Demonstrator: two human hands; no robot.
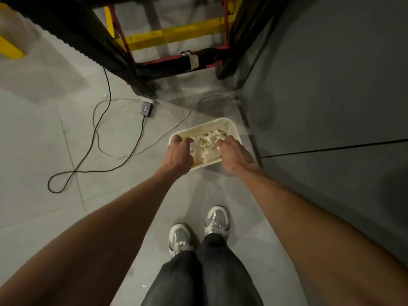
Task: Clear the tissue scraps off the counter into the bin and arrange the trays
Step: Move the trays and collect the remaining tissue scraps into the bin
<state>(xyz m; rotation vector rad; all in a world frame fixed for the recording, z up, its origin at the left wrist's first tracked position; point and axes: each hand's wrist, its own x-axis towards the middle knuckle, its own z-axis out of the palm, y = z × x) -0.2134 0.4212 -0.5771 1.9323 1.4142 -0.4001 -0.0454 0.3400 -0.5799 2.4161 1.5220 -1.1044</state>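
Note:
A cream rectangular bin (229, 125) stands on the floor tiles beside the dark counter (331, 85). White tissue scraps (208, 143) lie heaped inside it. Both of my hands hover over the near half of the bin. My left hand (178, 155) is above the left rim, its fingers loosely curled and pointing down at the scraps. Over the right side, my right hand (236, 156) also has its fingers bent downward. I see no scrap clearly held in either hand. No tray is in view.
Black and white cables (97, 138) loop over the floor to the left, leading to a small dark adapter (146, 109). A black, red and yellow frame (176, 47) stands behind the bin. My shoes (198, 233) are just short of the bin.

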